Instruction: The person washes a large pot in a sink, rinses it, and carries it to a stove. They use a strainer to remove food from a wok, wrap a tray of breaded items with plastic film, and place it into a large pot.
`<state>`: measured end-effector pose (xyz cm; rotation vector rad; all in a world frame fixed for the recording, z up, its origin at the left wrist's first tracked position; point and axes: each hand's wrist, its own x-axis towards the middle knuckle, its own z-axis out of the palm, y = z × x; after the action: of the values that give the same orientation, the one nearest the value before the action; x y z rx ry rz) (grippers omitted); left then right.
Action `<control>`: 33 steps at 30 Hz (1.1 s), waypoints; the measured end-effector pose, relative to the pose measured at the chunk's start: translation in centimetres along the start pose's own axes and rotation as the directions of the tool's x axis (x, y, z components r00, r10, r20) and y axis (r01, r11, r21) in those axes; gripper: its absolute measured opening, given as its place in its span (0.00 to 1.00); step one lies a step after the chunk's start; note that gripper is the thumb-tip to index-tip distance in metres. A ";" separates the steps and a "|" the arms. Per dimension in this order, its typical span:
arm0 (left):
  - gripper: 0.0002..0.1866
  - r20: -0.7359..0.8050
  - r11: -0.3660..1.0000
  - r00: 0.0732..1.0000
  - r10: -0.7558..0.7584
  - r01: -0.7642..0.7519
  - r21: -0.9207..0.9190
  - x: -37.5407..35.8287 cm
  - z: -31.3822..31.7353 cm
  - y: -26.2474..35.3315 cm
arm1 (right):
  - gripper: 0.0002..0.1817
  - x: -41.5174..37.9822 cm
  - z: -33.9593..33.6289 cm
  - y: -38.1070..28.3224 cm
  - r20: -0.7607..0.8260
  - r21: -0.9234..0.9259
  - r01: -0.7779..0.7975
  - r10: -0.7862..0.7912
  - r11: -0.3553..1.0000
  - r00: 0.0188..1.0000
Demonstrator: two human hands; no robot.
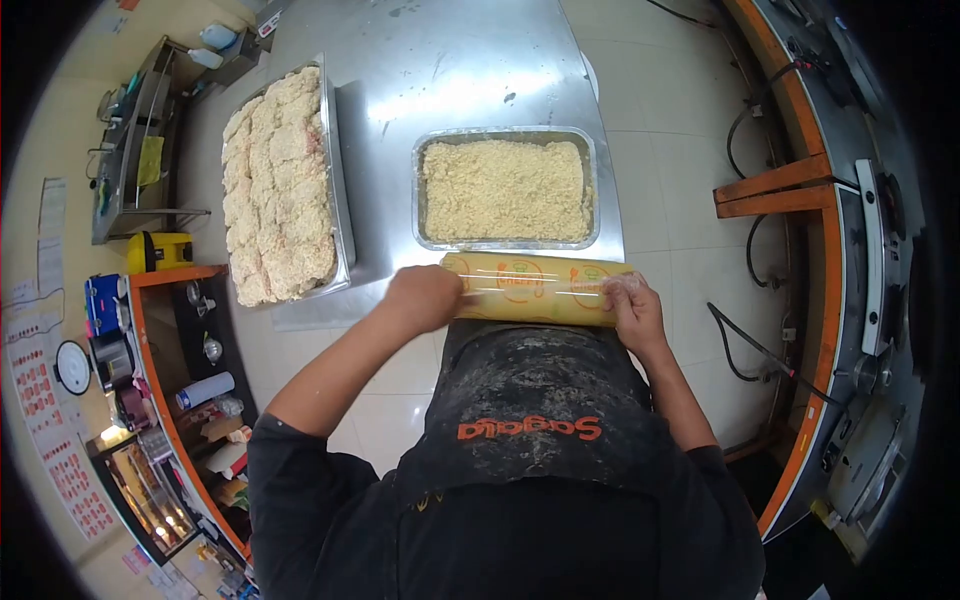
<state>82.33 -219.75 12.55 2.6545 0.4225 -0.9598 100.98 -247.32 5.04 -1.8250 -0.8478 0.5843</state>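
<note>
Both hands are gripping a roll of cling film (pixel 540 288), which is lying crosswise at the near edge of the steel desk (pixel 480 70), just in front of the tray of breadcrumbs (pixel 506 190). The left hand (pixel 425 298) is closing over the roll's left end, fingers curled around it. The right hand (pixel 632 308) is pressing on the right end, fingers together and bent over the film; whether a loose film edge is being pinched there, I cannot tell. Left of the roll, and a little further back, a long tray of breaded pieces (pixel 280 185) is sitting on the desk, uncovered. A dusty black apron (pixel 535 400) is hanging directly below the roll.

Judgement: the step in hand looks like starting a sheet off the roll. To do it well, one hand should be holding the roll steady against the desk edge while the other is finding the free edge and drawing it out flat and square, without letting it fold onto itself.
</note>
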 end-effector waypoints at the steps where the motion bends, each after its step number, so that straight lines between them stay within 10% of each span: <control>1: 0.27 0.007 0.999 1.000 -0.010 0.010 0.036 -0.6 -0.2 -1.0 | 0.09 0.3 0.4 -0.3 0.007 0.022 0.007 -0.007 1.000 1.000; 4: 0.18 -0.561 0.896 0.722 0.404 -0.434 0.087 -2.7 0.8 -3.4 | 0.10 1.0 1.7 -0.7 0.074 0.042 0.027 -0.030 0.999 0.997; 8: 0.16 -0.336 0.959 0.924 0.184 -0.243 -0.144 -5.3 1.8 -4.6 | 0.11 0.9 3.9 -1.1 0.106 0.134 -0.150 0.137 0.980 0.985; 15: 0.20 -0.609 0.947 0.770 0.191 -0.307 -0.092 -7.2 -0.2 -5.3 | 0.12 1.4 3.7 -6.2 -0.054 0.222 -0.247 0.265 0.943 0.963; 26: 0.18 -0.687 0.893 0.647 0.330 -0.449 0.006 -10.7 -10.1 -7.1 | 0.12 5.1 1.4 -13.6 -0.321 -0.057 0.234 -0.240 0.971 0.916; 33: 0.15 -0.762 0.903 0.641 0.093 -0.377 -0.207 -7.0 -16.0 -10.0 | 0.15 13.8 -0.5 -15.5 -0.328 -0.071 0.265 -0.274 0.962 0.904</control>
<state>82.69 -206.05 27.25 2.5431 0.3353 0.3209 105.68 -233.00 19.35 -1.7243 -0.8552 0.0806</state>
